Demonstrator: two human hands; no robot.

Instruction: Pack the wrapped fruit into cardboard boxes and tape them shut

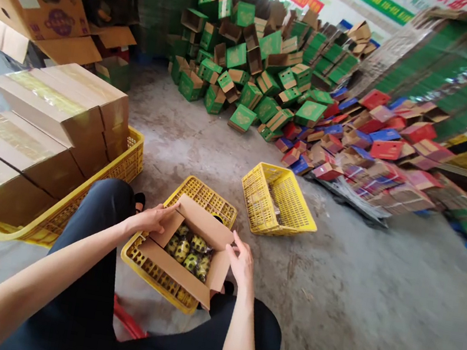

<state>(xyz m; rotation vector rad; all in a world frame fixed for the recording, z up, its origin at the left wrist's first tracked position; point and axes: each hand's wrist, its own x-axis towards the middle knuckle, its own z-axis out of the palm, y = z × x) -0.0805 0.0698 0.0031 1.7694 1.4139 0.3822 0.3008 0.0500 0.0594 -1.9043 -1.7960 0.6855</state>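
The person's two bare hands are apart, one on either side of an open brown cardboard box (207, 224) whose flaps stand spread outward. The left hand (151, 218) lies over the box's left side, palm down, fingers stretched out loosely and the forefinger reaching along the left flap (165, 230) toward the far corner. The right hand (242, 259) is at the far right corner, fingers lightly parted and extended, the fingertips at the edge of the cardboard; neither hand is closed into a fist, and how firmly they press cannot be told. Inside the box sit round yellow-green pieces with dark spots (182, 250), apparently in clear shiny wrapping. The box rests on a yellow slatted plastic crate (201, 192) between the person's knees in dark trousers (93, 235). To the left, a larger yellow plastic crate (135, 149) holds taped brown cartons (79, 107); to the right, well apart from the hands, a smaller yellow perforated plastic basket (254, 196) stands on the grey concrete floor (330, 293). Beyond lie heaped green cardboard boxes (243, 118) and a pile of red and blue cardboard boxes (386, 149).
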